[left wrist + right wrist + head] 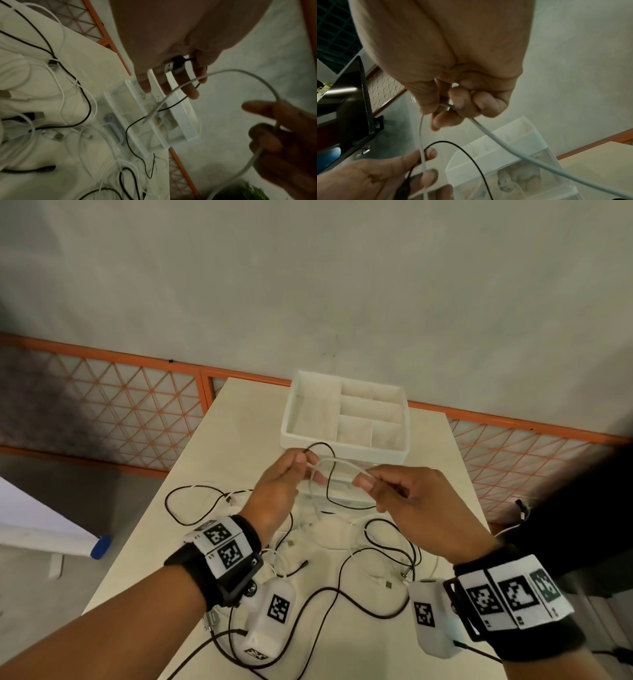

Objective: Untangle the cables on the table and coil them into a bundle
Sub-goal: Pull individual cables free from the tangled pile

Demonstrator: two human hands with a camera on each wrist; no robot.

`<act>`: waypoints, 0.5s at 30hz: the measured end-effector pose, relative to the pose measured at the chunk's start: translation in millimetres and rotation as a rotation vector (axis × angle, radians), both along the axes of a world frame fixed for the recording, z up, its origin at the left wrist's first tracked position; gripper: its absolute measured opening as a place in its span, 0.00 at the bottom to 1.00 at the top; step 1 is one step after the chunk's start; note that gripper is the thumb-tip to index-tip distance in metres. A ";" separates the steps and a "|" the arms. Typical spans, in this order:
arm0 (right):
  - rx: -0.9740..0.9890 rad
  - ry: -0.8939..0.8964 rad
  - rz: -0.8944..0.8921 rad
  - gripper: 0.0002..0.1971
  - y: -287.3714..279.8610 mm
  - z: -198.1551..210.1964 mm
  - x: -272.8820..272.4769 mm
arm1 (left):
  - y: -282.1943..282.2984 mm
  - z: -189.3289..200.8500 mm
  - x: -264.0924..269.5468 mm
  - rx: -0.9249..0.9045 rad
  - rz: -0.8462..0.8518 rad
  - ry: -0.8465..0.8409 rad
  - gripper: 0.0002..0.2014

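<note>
A white cable (pixel 337 462) arcs in the air between my two hands, above the table. My left hand (pixel 305 465) pinches one side of it and also keeps a black cable (pixel 323 446) whose USB plug (pixel 176 65) sits in the palm. My right hand (pixel 366 480) pinches the other side between thumb and fingers (pixel 453 100). The white cable (pixel 505 147) runs down from that hand to the table. A tangle of black and white cables (pixel 346 546) lies on the beige table (pixel 219 453) beneath both wrists.
A white divided tray (pixel 346 440) stands at the table's far end, with a clear plastic box (pixel 137 125) just in front of it. The table's left edge (pixel 150 518) drops to the floor. An orange lattice fence (pixel 102 405) runs behind.
</note>
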State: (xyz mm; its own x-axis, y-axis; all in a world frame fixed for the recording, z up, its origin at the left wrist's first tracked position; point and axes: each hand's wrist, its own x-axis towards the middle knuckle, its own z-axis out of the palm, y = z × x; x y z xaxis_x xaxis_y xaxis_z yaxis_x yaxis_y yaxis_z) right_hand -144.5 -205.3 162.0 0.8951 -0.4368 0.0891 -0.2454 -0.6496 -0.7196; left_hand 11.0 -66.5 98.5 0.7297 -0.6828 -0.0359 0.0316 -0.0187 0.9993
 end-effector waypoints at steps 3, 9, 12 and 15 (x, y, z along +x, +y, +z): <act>0.030 -0.118 -0.102 0.10 -2.5 7.8 5.4 | 0.0 -8.8 -9.9 0.003 -0.131 0.039 0.16; -0.023 -0.232 -0.317 0.09 -21.7 8.3 -1.3 | 12.6 -10.9 -7.9 0.011 -0.200 0.196 0.15; -0.161 0.034 -0.385 0.09 -40.0 -25.4 -13.0 | 16.9 19.1 10.3 -0.069 -0.099 0.151 0.16; -0.169 0.470 -0.524 0.08 -60.5 -86.2 -34.5 | 25.0 61.7 39.0 -0.302 0.026 0.163 0.17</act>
